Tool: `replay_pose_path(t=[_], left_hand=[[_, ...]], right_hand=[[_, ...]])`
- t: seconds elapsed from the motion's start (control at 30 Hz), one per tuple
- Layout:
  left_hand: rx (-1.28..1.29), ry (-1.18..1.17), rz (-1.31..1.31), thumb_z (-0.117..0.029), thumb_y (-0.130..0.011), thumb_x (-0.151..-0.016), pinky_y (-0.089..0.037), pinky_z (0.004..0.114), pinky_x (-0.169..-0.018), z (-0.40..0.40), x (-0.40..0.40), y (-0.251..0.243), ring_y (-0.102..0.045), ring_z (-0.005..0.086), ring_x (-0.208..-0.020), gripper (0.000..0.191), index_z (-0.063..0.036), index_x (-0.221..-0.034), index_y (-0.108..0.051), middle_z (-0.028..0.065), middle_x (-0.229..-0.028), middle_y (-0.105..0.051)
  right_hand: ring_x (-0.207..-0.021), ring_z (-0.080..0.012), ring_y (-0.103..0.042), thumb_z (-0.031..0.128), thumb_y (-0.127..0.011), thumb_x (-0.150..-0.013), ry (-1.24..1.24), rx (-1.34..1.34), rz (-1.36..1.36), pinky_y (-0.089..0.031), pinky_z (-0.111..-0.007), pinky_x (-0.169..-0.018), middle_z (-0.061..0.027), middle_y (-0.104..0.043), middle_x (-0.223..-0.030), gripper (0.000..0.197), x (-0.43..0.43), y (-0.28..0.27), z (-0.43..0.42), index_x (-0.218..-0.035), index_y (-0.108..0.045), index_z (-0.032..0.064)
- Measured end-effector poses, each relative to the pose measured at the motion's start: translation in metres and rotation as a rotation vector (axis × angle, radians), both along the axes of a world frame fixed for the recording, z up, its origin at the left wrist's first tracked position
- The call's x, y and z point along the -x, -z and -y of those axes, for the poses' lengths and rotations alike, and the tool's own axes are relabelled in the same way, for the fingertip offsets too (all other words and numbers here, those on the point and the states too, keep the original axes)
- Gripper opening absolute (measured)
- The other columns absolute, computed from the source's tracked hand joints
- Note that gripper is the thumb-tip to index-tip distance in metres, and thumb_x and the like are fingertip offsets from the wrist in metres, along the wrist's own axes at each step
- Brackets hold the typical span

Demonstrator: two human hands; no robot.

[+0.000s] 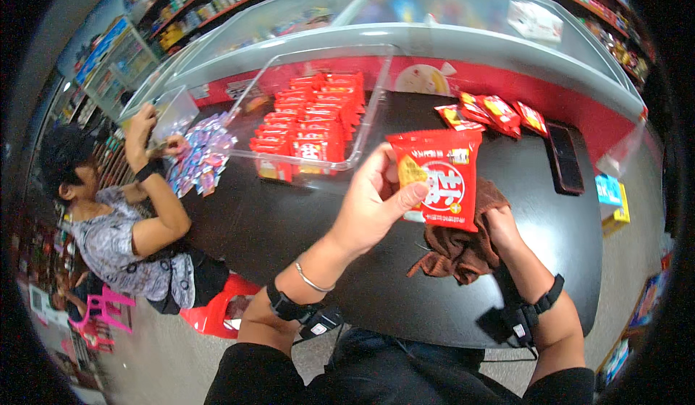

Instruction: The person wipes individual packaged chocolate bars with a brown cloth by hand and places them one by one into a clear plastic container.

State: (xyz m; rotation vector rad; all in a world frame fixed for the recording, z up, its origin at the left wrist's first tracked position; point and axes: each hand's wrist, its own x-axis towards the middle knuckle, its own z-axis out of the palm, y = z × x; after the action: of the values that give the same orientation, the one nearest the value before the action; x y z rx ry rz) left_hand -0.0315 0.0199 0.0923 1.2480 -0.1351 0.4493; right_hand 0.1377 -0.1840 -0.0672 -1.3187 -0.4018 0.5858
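Observation:
My left hand (374, 198) holds a red snack packet (448, 182) upright over the dark table, thumb across its front and fingers behind. The packet bears writing and a picture of a yellow biscuit. My right hand (500, 228) grips a crumpled brown cloth (461, 255), partly hidden behind the packet; its fingers are covered by the cloth. Ahead of my left hand stands a clear plastic bin (374, 114) lying with rows of similar red packets (309, 117) in it. Several loose red packets (499, 113) lie at the table's far right.
A dark smartphone (564, 158) lies near the right edge of the black table (304, 220). A glass display case (461, 38) runs along the back. To the left, a seated person (130, 231) handles something beside a heap of small purple packets (203, 152) and a clear container (176, 112).

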Motion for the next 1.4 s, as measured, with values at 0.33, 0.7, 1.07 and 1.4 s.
replay_pose_path(t=[0.33,0.7,1.07,1.4], left_hand=[[-0.342,-0.382,-0.002,-0.005,-0.069,-0.085,-0.051,0.033,-0.091,-0.134,0.011,-0.082,-0.059,0.0187,-0.106,0.048,-0.0001,-0.125,-0.042,0.0133,-0.116,-0.06],[-0.159,-0.362,-0.107,0.003,-0.068,-0.081,-0.059,0.035,-0.075,-0.196,0.007,-0.051,-0.063,0.0199,-0.101,0.062,-0.0112,-0.135,-0.041,0.0088,-0.119,-0.058],[-0.468,-0.193,-0.624,-0.002,-0.071,-0.081,-0.052,0.026,-0.08,-0.215,0.005,-0.04,-0.062,0.0132,-0.091,0.045,-0.0078,-0.12,-0.05,0.0061,-0.107,-0.063],[-1.35,0.385,-0.496,-0.006,-0.074,-0.073,-0.036,0.034,-0.105,-0.225,-0.016,-0.036,-0.051,0.0201,-0.119,0.052,-0.0071,-0.121,-0.054,0.0095,-0.122,-0.059]], right_hand=[[-0.099,-0.015,-0.057,0.01,-0.047,-0.092,-0.016,0.117,-0.049,-0.046,-0.032,-0.087,-0.0034,-0.062,-0.107,0.024,0.006,-0.009,0.002,-0.11,-0.06,0.0008],[-0.098,-0.014,-0.058,0.013,-0.049,-0.095,-0.036,0.055,-0.003,-0.047,-0.031,-0.086,-0.0023,-0.063,-0.106,0.022,-0.002,0.009,0.008,-0.11,-0.061,0.0026],[-0.092,-0.0139,-0.057,0.011,-0.048,-0.092,-0.008,0.082,-0.001,-0.047,-0.03,-0.081,-0.0024,-0.063,-0.099,0.02,0.008,-0.003,0.004,-0.102,-0.062,0.0009],[-0.091,-0.0149,-0.058,0.004,-0.044,-0.087,-0.066,0.067,0.047,-0.047,-0.031,-0.081,-0.0041,-0.064,-0.099,0.023,0.01,-0.01,0.003,-0.101,-0.062,-0.0006]])
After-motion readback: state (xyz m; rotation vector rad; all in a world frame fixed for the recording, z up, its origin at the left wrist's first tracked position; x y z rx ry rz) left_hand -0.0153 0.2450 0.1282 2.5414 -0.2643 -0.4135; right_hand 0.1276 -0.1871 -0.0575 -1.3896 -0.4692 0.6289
